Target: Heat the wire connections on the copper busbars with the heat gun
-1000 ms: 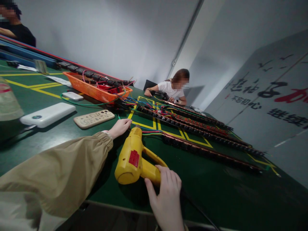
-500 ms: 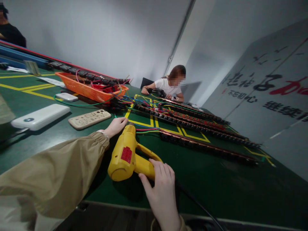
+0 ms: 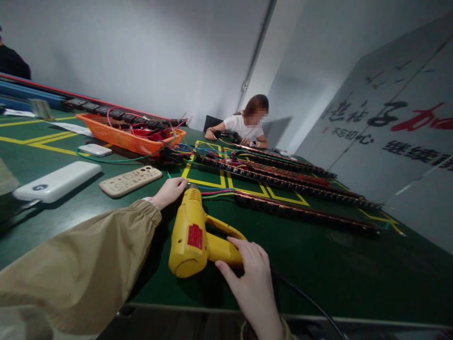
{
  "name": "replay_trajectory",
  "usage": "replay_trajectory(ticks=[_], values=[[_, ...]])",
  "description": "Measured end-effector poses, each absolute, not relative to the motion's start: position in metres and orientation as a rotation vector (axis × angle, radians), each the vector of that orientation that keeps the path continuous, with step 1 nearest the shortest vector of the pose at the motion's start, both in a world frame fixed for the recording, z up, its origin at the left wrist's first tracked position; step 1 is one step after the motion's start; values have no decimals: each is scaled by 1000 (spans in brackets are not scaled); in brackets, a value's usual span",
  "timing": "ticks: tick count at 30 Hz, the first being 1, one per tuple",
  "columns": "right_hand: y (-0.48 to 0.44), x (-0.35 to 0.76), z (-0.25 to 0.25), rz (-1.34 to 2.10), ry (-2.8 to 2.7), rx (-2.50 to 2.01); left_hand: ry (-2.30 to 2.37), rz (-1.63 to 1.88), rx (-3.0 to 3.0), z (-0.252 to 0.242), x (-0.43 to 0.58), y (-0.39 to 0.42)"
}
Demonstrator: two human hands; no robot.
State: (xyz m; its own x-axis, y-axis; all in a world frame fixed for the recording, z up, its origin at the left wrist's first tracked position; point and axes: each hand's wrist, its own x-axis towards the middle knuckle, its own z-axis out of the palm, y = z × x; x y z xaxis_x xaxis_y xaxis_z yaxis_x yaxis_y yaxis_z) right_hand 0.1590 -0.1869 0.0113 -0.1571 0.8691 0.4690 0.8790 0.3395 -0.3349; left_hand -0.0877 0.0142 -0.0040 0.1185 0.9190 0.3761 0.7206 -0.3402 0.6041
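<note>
My right hand [image 3: 253,274] is wrapped around the handle of a yellow heat gun [image 3: 189,238] with a red label on its side. The gun's nozzle points away from me across the table. Just left of the nozzle, my left hand [image 3: 170,192] has its fingers pressed together; what they pinch, if anything, is hidden. Blue, red and green-yellow wires [image 3: 217,192] run from behind the nozzle to a long dark strip with copper-coloured edges [image 3: 304,215].
A beige patterned phone [image 3: 130,181], a white power bank [image 3: 58,182] and a small white device [image 3: 95,150] lie on the left. Behind them stands an orange basket [image 3: 120,137] of wired parts. More strips [image 3: 283,182] lie farther back. A person [image 3: 244,125] sits across the green table.
The heat gun and my right hand have shifted slightly right and toward me in the view. My left hand stays beside the nozzle, and the camera view has tilted a little.
</note>
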Motion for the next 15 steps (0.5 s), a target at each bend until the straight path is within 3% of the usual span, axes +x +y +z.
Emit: replay_trajectory(ticks=[15], values=[[-193, 207, 5, -160, -1986, -1666, 1567, 1056, 2101, -5, -88, 15]])
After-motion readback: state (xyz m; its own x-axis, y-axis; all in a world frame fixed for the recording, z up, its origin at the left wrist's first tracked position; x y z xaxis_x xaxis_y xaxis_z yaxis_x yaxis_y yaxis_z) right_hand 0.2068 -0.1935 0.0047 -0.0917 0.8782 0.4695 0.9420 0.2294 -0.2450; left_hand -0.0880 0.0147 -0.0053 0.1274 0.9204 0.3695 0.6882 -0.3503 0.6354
